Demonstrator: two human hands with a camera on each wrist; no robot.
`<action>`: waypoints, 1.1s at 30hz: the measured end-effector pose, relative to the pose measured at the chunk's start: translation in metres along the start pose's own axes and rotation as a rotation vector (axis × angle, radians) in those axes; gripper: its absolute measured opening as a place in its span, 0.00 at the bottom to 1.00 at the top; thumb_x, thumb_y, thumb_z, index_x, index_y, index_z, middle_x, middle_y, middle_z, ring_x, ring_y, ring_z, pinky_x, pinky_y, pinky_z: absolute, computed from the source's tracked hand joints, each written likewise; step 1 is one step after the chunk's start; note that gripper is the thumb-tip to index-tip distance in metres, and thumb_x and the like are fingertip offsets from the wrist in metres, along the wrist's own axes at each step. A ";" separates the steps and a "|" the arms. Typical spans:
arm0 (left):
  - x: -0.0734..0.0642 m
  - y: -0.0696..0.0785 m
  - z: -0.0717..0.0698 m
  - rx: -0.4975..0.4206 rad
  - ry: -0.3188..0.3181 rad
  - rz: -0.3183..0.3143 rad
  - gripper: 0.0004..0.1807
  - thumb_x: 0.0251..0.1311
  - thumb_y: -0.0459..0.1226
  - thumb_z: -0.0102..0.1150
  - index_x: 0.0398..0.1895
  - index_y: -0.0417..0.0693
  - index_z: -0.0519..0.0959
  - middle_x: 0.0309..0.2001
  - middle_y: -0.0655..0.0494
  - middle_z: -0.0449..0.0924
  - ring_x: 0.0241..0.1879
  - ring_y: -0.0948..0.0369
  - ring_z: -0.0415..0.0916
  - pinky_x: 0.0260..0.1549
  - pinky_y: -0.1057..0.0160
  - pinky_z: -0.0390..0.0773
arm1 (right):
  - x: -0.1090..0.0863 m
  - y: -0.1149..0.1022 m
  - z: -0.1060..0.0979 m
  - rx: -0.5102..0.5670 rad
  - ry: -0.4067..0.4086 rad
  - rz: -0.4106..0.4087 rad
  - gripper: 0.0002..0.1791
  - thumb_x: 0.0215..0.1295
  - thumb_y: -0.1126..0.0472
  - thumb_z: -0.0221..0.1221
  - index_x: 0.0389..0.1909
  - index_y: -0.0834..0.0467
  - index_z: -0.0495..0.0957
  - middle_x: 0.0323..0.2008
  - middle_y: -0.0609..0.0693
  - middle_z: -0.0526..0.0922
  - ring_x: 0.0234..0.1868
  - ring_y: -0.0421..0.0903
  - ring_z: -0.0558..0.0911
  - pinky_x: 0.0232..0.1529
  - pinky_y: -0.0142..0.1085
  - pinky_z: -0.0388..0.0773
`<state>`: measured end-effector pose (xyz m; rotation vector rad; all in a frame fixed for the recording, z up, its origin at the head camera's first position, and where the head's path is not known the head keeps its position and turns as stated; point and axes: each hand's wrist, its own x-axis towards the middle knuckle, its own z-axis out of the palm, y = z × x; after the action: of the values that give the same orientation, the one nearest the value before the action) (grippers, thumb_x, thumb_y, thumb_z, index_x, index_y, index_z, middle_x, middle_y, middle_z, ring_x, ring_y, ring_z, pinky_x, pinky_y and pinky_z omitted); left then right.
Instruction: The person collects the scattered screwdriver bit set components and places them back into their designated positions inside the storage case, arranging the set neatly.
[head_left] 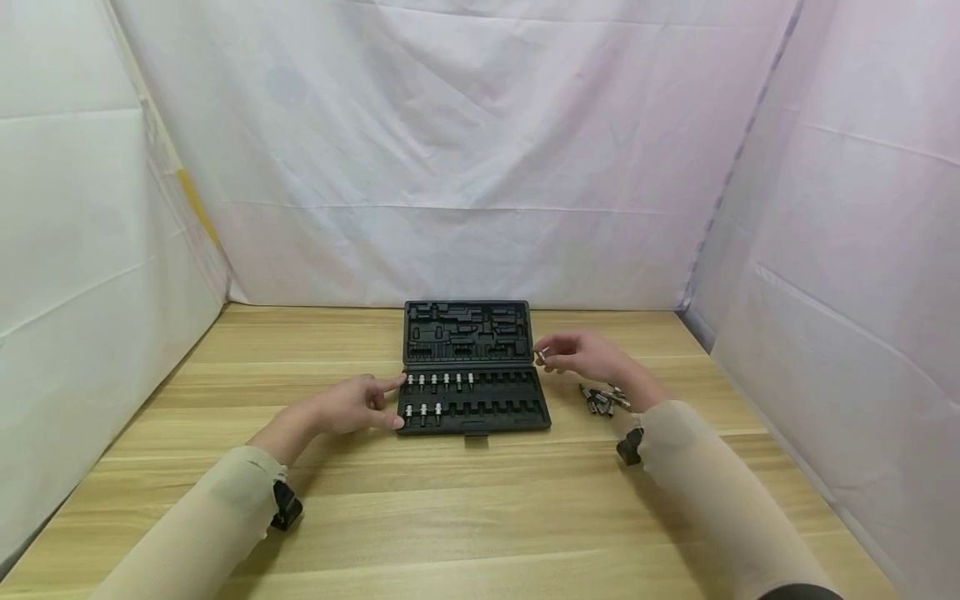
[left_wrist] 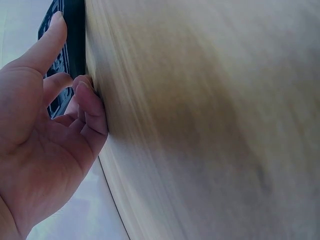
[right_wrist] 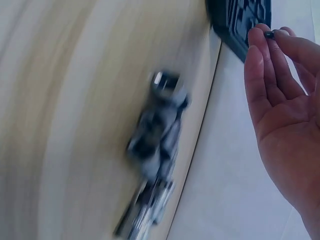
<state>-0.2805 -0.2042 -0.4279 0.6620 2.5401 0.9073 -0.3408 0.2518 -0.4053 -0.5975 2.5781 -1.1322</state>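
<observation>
A black socket case (head_left: 475,425) lies open on the table, its lid laid back. Several silver bit sockets (head_left: 433,380) fill the left of its upper row. Three more (head_left: 423,411) stand at the left of the lower row. My left hand (head_left: 352,406) touches the case's left side, index finger and thumb spread apart along the edge, the other fingers bent under. Between thumb and fingertips, my right hand (head_left: 583,353) pinches a small bit socket (head_left: 541,357) beside the right edge of the lid. Only its dark end (right_wrist: 269,34) shows in the right wrist view.
A loose pile of bit sockets (head_left: 602,402) lies on the wooden table (head_left: 420,517), right of the case and under my right wrist. White cloth (head_left: 465,150) hangs behind the table and along both sides.
</observation>
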 end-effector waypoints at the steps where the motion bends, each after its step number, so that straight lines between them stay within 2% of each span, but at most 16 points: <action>1: 0.000 0.000 0.000 -0.004 -0.001 0.001 0.49 0.69 0.51 0.75 0.87 0.47 0.61 0.43 0.50 0.78 0.38 0.58 0.71 0.37 0.61 0.75 | 0.003 -0.003 0.002 0.003 -0.001 0.004 0.20 0.82 0.58 0.63 0.70 0.56 0.82 0.56 0.57 0.91 0.56 0.56 0.89 0.60 0.53 0.87; 6: 0.001 0.001 -0.002 -0.016 -0.009 0.006 0.50 0.70 0.50 0.74 0.88 0.47 0.60 0.41 0.50 0.78 0.36 0.58 0.70 0.35 0.61 0.74 | 0.015 -0.018 0.013 -0.002 0.000 0.006 0.19 0.80 0.55 0.66 0.67 0.54 0.84 0.54 0.51 0.91 0.54 0.52 0.89 0.60 0.53 0.86; 13: 0.001 0.005 -0.004 -0.017 -0.007 -0.002 0.50 0.69 0.50 0.75 0.87 0.47 0.61 0.43 0.50 0.79 0.37 0.57 0.71 0.37 0.59 0.75 | 0.032 -0.036 0.031 -0.036 0.013 -0.037 0.15 0.77 0.56 0.69 0.60 0.54 0.86 0.52 0.50 0.91 0.50 0.47 0.89 0.55 0.49 0.87; 17: -0.001 0.006 -0.003 -0.033 -0.021 -0.004 0.50 0.69 0.49 0.75 0.87 0.46 0.60 0.41 0.50 0.79 0.36 0.58 0.71 0.35 0.60 0.75 | 0.041 -0.038 0.042 -0.045 0.008 -0.048 0.14 0.75 0.56 0.71 0.56 0.55 0.87 0.50 0.49 0.92 0.51 0.45 0.89 0.54 0.45 0.87; 27: -0.002 0.005 -0.001 -0.050 -0.024 0.001 0.50 0.70 0.48 0.74 0.88 0.47 0.59 0.40 0.49 0.78 0.34 0.58 0.70 0.33 0.61 0.76 | 0.056 -0.043 0.062 -0.069 -0.035 -0.036 0.08 0.73 0.57 0.73 0.49 0.53 0.88 0.47 0.47 0.92 0.49 0.43 0.89 0.58 0.47 0.86; 33: -0.003 0.005 -0.002 -0.036 -0.019 -0.007 0.50 0.70 0.49 0.74 0.88 0.47 0.59 0.40 0.50 0.79 0.34 0.58 0.71 0.35 0.61 0.76 | 0.064 -0.047 0.070 -0.136 -0.054 -0.024 0.07 0.73 0.57 0.73 0.48 0.52 0.88 0.45 0.47 0.91 0.47 0.42 0.88 0.55 0.44 0.86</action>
<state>-0.2776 -0.2033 -0.4233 0.6480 2.5019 0.9385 -0.3573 0.1490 -0.4214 -0.6818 2.6233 -0.9398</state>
